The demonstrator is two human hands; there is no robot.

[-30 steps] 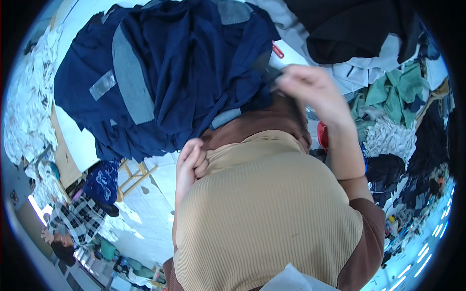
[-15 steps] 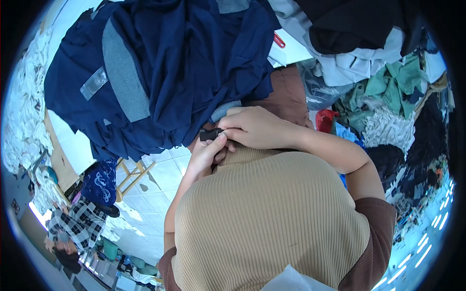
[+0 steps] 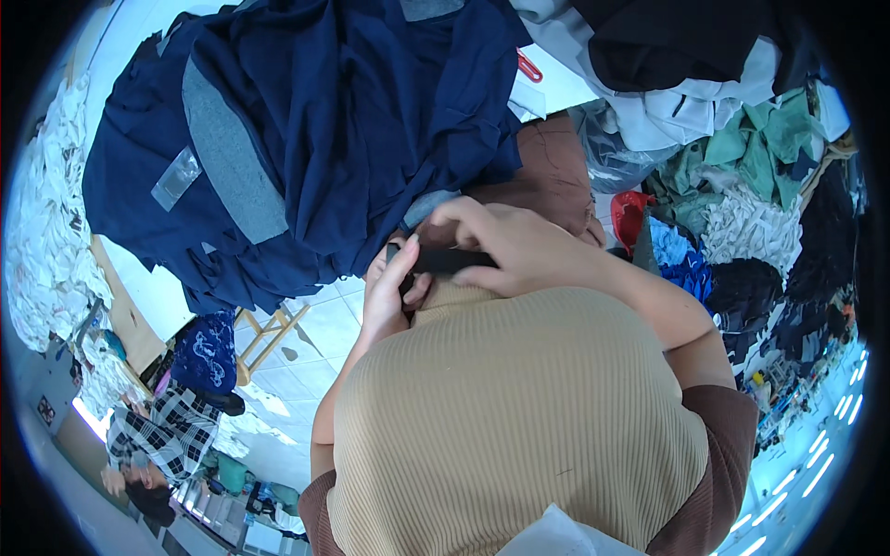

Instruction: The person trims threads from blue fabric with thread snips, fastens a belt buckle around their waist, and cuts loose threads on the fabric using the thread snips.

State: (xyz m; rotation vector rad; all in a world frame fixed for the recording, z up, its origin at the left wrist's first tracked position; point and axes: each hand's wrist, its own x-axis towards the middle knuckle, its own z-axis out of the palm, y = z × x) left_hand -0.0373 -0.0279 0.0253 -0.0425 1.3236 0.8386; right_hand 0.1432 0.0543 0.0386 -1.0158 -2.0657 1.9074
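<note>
Close in front of my chest, both hands are on a black strip (image 3: pixel 447 260) with a darker end piece; motion blurs it, so its exact kind is unclear. My left hand (image 3: pixel 389 289) is closed on its left end, thumb upward on top. My right hand (image 3: pixel 524 243) is bent round its right end, with the thumb below and the fingers arched above. Just beyond my hands lies a heap of navy blue cloth (image 3: pixel 334 157) with grey panels. Part of a grey edge (image 3: pixel 431 206) shows by my right fingers.
A clear plastic piece (image 3: pixel 176 179) lies on the navy cloth. Red-handled snips (image 3: pixel 529 66) rest on the white table (image 3: pixel 561 85). Brown cloth (image 3: pixel 552 167) covers my lap. Fabric piles (image 3: pixel 756 227) stand at right. A wooden stool (image 3: pixel 271 345) and another person (image 3: pixel 167 435) are at left.
My right hand has shifted right and its fingers have lifted. The black thing, earlier a short piece between my fingertips, now shows as a longer strip between both hands.
</note>
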